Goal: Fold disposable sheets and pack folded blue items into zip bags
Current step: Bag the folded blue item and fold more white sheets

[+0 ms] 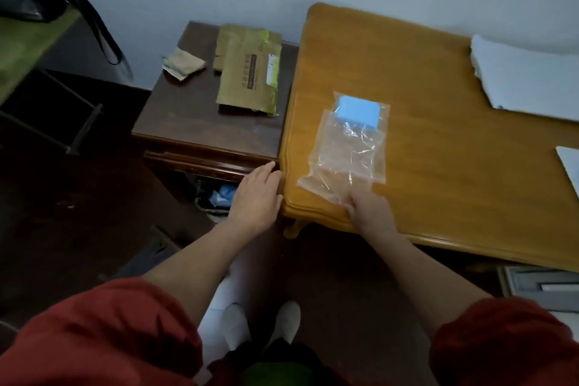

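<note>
Zip bag (344,153) lies lengthwise away from the person on the table (438,88), blue item (357,111) inside at its far end, right hand (369,213) pressing the near edge, left hand (257,197) flat, empty, beside the table's corner.

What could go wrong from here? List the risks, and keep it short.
1. The zip bag lies close to the table's near edge, with the right hand on its near end; a tug may drag it off.
2. The blue item sits at the far end; whether the bag is sealed cannot be seen, so it might slip out if lifted.
</note>
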